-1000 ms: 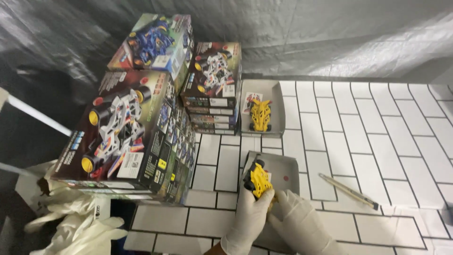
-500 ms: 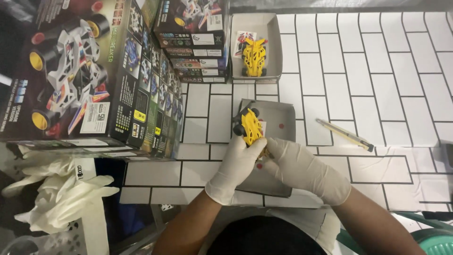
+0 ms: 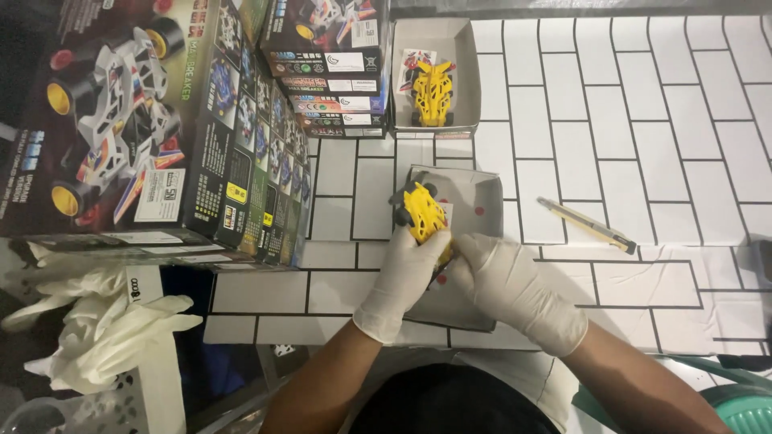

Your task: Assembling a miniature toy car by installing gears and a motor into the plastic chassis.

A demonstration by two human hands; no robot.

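I am holding a yellow toy car (image 3: 424,215) over the open grey box (image 3: 474,201) that is lying on the white-tiled counter (image 3: 643,120). My left hand (image 3: 406,277), gloved in white, is curling its fingers round the rear of the car and gripping it; my right hand (image 3: 515,289), also gloved, is closing in against the car's near end, though I cannot tell whether it is pinching a part or only steadying. I judge that I am working on the car's body in mid-assembly, and the next move is calling for a firm left grip while the right fingers do the fine work.

Counting: I am seeing two yellow cars, the second yellow car (image 3: 433,92) sitting in a second open box (image 3: 466,64); one yellow pen-like tool (image 3: 585,226); two stacks of printed kit boxes (image 3: 161,120); and a heap of spare white gloves (image 3: 96,321).
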